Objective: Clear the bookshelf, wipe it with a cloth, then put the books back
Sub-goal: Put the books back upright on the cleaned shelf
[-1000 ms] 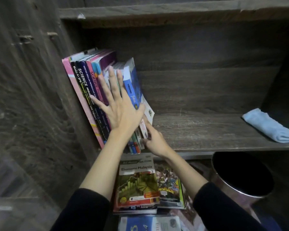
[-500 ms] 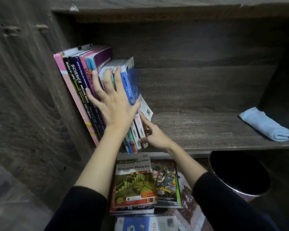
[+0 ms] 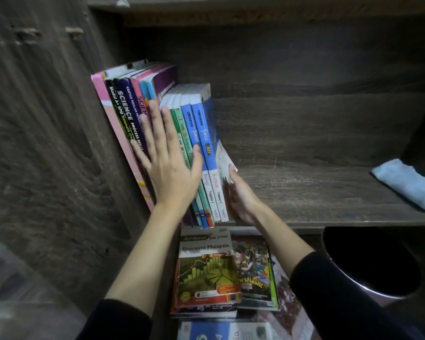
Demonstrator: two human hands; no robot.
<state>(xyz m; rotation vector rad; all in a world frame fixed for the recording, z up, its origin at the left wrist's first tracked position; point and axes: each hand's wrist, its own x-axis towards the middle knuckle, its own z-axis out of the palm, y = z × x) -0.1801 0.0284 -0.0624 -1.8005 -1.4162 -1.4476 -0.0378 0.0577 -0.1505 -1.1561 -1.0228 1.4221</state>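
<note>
Several books (image 3: pixel 201 143) stand spine-out at the left end of the dark wooden shelf (image 3: pixel 304 190), leaning left against its side wall. My left hand (image 3: pixel 168 163) lies flat on their spines, fingers straight. My right hand (image 3: pixel 238 195) presses against the right side of the row, fingers touching the thin white booklet (image 3: pixel 225 158) at the row's right end. A folded light-blue cloth (image 3: pixel 407 185) lies at the shelf's right end. More books (image 3: pixel 206 271) lie in stacks on the floor below the shelf.
A round black bin with a metal rim (image 3: pixel 368 266) stands below the shelf at the right. The shelf's left side wall (image 3: pixel 59 143) rises close beside the books. An upper shelf board (image 3: pixel 255 6) runs overhead.
The smaller blue and green books have been pushed more upright against the taller ones. My left hand slid a little left and my right hand moved up against the row's end.
</note>
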